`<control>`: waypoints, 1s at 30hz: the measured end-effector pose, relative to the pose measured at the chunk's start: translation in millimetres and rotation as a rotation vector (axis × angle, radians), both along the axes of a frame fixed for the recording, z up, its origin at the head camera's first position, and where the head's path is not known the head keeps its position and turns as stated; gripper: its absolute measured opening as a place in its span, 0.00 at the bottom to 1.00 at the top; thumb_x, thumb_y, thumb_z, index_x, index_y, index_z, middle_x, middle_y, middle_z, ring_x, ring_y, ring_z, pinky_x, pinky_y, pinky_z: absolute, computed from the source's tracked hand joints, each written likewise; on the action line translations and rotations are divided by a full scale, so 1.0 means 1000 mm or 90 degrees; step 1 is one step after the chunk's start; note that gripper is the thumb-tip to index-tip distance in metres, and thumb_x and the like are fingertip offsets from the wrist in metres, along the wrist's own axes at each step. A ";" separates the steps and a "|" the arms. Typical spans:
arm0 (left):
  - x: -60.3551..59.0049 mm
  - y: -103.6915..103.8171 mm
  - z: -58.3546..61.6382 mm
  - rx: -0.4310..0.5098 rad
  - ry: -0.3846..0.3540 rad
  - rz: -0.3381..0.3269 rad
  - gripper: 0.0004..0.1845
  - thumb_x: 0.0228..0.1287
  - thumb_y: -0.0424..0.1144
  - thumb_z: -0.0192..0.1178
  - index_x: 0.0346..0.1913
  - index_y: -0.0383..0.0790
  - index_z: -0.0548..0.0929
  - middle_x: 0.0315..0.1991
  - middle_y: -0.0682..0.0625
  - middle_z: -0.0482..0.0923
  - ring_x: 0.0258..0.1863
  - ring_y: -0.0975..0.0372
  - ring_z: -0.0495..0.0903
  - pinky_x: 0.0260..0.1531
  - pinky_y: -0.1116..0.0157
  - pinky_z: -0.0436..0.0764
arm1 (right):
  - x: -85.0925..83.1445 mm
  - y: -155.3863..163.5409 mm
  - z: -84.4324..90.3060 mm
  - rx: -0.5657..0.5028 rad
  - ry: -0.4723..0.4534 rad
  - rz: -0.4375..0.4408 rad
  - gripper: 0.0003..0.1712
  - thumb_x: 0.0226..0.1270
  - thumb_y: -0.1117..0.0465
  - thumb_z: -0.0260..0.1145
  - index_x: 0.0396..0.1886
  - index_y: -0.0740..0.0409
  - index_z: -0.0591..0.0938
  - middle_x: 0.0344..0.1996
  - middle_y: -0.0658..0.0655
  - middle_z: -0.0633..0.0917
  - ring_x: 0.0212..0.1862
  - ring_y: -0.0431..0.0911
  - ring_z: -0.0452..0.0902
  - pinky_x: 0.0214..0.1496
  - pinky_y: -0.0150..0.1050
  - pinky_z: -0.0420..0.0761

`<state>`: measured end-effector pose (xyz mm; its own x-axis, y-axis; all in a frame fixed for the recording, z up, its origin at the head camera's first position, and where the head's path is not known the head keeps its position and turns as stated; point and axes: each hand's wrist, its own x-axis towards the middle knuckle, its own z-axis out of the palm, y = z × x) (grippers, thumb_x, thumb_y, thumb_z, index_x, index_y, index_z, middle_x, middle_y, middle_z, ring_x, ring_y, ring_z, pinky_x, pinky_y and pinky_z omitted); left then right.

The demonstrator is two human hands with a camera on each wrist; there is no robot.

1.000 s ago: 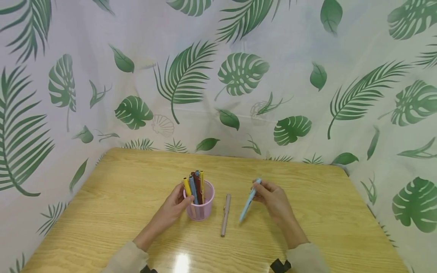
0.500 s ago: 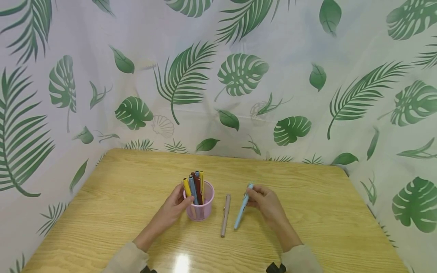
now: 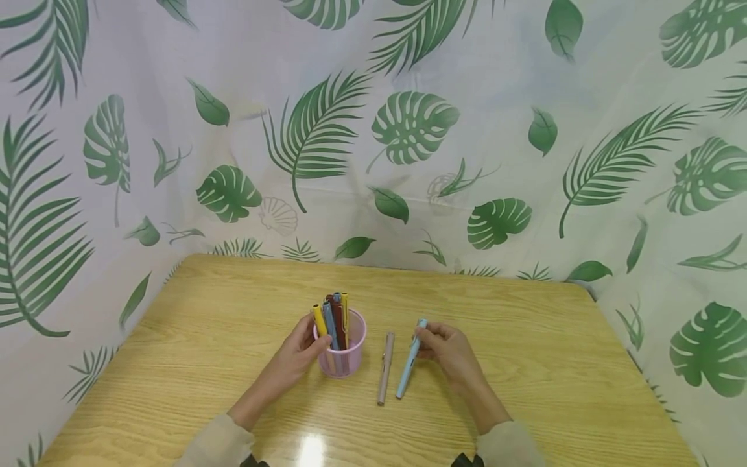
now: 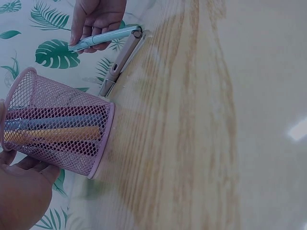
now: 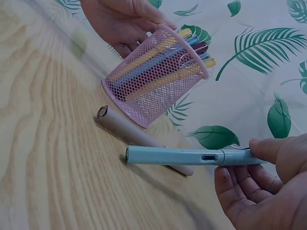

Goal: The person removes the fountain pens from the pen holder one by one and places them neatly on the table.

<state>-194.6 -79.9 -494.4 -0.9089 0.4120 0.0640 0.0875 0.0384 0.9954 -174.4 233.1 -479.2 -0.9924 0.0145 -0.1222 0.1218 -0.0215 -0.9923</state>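
Note:
My left hand point(image 3: 299, 353) grips a pink mesh pen cup point(image 3: 353, 360) from its left side, thumb at the rim. The cup stands upright on the table and holds several capped pens, in yellow, blue and dark red point(image 5: 148, 71). With thumb and fingers, my right hand point(image 3: 455, 355) pinches a light blue pen point(image 3: 409, 364) near its upper end. That pen slants down toward me; whether its lower end touches the table I cannot tell. Between the cup and the light blue pen, a taupe pen point(image 3: 385, 371) with a clip lies flat on the table.
The wooden table point(image 3: 554, 363) stretches beyond both hands to either side. Behind it and along its sides hangs a white cloth point(image 3: 502, 168) printed with green leaves. A bright reflection shows on the tabletop near the front.
My right hand has moved left and toward me, bringing the light blue pen close beside the taupe pen and lower. My left hand and the cup have stayed in place.

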 end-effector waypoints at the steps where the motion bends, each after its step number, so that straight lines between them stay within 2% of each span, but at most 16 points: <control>1: 0.000 0.000 0.000 0.000 0.000 0.000 0.38 0.82 0.44 0.54 0.82 0.35 0.48 0.82 0.36 0.47 0.81 0.49 0.48 0.78 0.53 0.52 | 0.000 -0.001 -0.001 0.006 0.000 -0.004 0.19 0.77 0.64 0.65 0.55 0.79 0.78 0.38 0.56 0.85 0.39 0.45 0.83 0.49 0.41 0.88; 10: -0.001 0.000 0.000 0.005 0.009 -0.001 0.37 0.82 0.42 0.54 0.82 0.34 0.49 0.82 0.35 0.48 0.81 0.49 0.48 0.78 0.54 0.53 | -0.002 -0.007 -0.009 0.065 0.002 -0.022 0.18 0.77 0.65 0.65 0.57 0.77 0.79 0.43 0.63 0.85 0.40 0.46 0.83 0.47 0.40 0.88; 19: 0.000 0.000 0.000 0.004 0.009 -0.005 0.37 0.82 0.44 0.53 0.82 0.35 0.48 0.82 0.36 0.48 0.81 0.49 0.48 0.78 0.54 0.52 | -0.002 -0.014 -0.018 0.071 0.008 -0.050 0.17 0.74 0.66 0.68 0.54 0.77 0.79 0.29 0.58 0.85 0.28 0.45 0.80 0.27 0.33 0.82; 30: 0.001 0.001 0.001 -0.001 0.010 0.005 0.37 0.82 0.43 0.54 0.82 0.34 0.49 0.82 0.35 0.48 0.81 0.48 0.48 0.78 0.54 0.52 | -0.005 -0.022 -0.025 0.097 0.001 -0.077 0.20 0.72 0.68 0.69 0.56 0.78 0.78 0.27 0.59 0.85 0.26 0.46 0.79 0.24 0.33 0.81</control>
<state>-193.9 -78.5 -493.3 -0.9112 0.4046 0.0776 0.1025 0.0403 0.9939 -178.9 211.0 -503.9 -0.9824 0.1520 -0.1083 0.1263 0.1141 -0.9854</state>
